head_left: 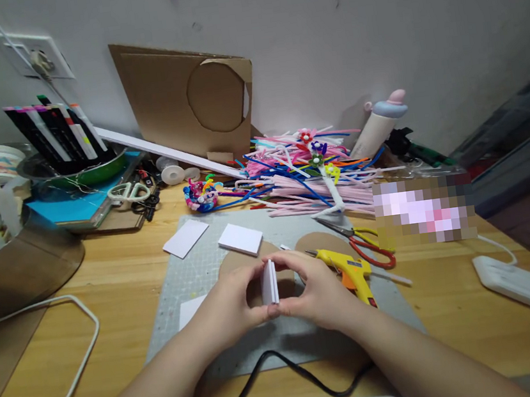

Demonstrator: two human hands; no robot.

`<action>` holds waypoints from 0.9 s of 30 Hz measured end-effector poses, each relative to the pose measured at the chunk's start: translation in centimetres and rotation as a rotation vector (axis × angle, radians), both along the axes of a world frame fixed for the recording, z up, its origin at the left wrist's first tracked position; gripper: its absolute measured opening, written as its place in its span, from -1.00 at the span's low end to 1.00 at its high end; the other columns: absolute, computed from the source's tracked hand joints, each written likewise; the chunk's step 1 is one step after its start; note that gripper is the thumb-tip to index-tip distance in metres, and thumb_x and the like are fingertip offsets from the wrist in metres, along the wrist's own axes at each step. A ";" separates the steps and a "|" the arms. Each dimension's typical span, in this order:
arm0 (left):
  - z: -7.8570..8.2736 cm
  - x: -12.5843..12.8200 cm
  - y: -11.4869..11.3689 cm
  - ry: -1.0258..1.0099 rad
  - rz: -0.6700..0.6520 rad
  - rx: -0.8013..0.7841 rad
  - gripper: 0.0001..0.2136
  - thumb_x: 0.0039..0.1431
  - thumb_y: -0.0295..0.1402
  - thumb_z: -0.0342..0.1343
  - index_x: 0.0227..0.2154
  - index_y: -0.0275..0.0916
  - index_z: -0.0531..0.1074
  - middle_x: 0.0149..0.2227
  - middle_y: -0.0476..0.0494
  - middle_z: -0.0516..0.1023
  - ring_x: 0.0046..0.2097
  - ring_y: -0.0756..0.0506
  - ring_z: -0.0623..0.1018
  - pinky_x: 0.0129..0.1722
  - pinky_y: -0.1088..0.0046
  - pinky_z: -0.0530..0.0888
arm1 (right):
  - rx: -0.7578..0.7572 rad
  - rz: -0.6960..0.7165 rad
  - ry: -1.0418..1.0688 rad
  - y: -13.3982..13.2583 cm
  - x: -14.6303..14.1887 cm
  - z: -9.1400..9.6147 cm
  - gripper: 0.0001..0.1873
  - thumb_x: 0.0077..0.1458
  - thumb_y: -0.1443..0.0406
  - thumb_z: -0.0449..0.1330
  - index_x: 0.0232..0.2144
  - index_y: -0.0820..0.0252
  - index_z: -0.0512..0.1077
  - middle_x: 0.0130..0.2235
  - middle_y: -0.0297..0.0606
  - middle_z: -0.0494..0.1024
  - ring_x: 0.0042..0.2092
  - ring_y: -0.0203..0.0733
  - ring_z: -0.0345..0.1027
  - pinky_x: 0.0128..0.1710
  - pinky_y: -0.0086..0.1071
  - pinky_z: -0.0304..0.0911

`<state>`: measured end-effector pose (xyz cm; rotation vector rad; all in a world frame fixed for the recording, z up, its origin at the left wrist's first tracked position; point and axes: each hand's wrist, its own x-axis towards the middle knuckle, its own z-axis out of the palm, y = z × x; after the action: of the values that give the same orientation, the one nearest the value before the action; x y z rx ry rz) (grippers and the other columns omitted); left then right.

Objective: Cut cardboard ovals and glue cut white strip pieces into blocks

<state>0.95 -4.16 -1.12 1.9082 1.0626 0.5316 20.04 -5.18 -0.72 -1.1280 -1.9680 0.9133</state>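
Both my hands meet over the grey cutting mat (207, 276). My left hand (232, 302) and my right hand (312, 289) pinch a small stack of white foam-board pieces (269, 281) between fingers and thumbs, held on edge. Under them lie brown cardboard shapes (234, 260). Another white foam-board piece (239, 238) and a thinner white card (185, 238) lie farther back on the mat. A yellow glue gun (348, 267) rests just right of my right hand, its black cord (286, 366) running toward me.
Red-handled scissors (370, 248) lie behind the glue gun. A heap of pink and blue pipe cleaners (301, 175) covers the back. Cardboard with a round cut-out (195, 97) leans on the wall. A white power strip (527, 285) sits right, a white cable (80, 363) left.
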 end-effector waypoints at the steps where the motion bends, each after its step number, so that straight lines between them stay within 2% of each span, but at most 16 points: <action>1: 0.0 0.0 0.0 -0.004 -0.005 0.000 -0.48 -0.07 -0.32 0.27 0.03 -0.12 0.35 -0.06 -0.10 0.54 -0.08 -0.17 0.51 -0.09 0.33 0.42 | 0.007 -0.001 -0.011 0.0 -0.1 0.1 -0.36 -0.22 0.32 0.44 -0.03 0.11 0.37 -0.09 -0.26 0.50 -0.08 -0.13 0.37 -0.07 -0.31 0.27; 8: -0.1 -0.2 0.1 -0.057 -0.021 -0.008 -0.52 -0.04 -0.29 0.26 0.00 -0.11 0.36 -0.06 -0.10 0.52 -0.07 -0.17 0.50 -0.09 0.32 0.41 | -0.011 0.004 -0.002 0.0 -0.3 0.3 -0.40 -0.20 0.32 0.43 -0.05 0.12 0.37 -0.08 -0.23 0.50 -0.08 -0.10 0.38 -0.08 -0.29 0.27; 11: -0.4 -0.2 0.2 -0.001 -0.012 0.136 -0.51 -0.08 -0.24 0.29 -0.02 -0.11 0.38 -0.01 -0.15 0.47 0.00 -0.22 0.44 -0.01 0.24 0.36 | -0.013 0.010 0.022 -0.1 -0.3 0.1 -0.37 -0.20 0.33 0.43 -0.03 0.13 0.35 -0.06 -0.22 0.49 -0.06 -0.09 0.37 -0.05 -0.27 0.27; 14: -0.6 -0.2 0.3 0.098 -0.009 0.270 -0.53 -0.10 -0.22 0.31 -0.06 -0.11 0.41 -0.03 -0.18 0.48 0.00 -0.25 0.42 0.01 0.19 0.30 | -0.037 0.024 0.050 -0.1 -0.4 -0.1 -0.34 -0.21 0.34 0.43 -0.01 0.12 0.34 -0.05 -0.21 0.48 -0.03 -0.09 0.37 -0.01 -0.25 0.26; 19: -0.9 0.3 0.2 0.173 0.021 0.291 -0.53 -0.16 -0.33 0.30 -0.09 -0.09 0.40 -0.10 -0.11 0.52 -0.05 -0.24 0.43 -0.07 0.22 0.27 | -0.095 0.056 0.097 0.0 -0.4 -0.2 -0.35 -0.20 0.38 0.41 -0.01 0.09 0.34 -0.06 -0.26 0.49 -0.04 -0.11 0.38 -0.01 -0.27 0.27; 27: -0.9 0.4 0.0 0.194 0.039 0.293 -0.54 -0.15 -0.30 0.28 -0.09 -0.09 0.41 -0.12 -0.08 0.53 -0.09 -0.23 0.43 -0.13 0.26 0.24 | -0.105 0.054 0.112 0.1 -0.3 -0.5 -0.36 -0.20 0.33 0.42 -0.02 0.12 0.35 -0.05 -0.21 0.49 -0.04 -0.07 0.38 -0.01 -0.24 0.27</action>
<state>1.36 -4.13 -2.04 2.2355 1.2001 0.5569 19.69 -5.11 -1.18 -1.0622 -1.8864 1.0952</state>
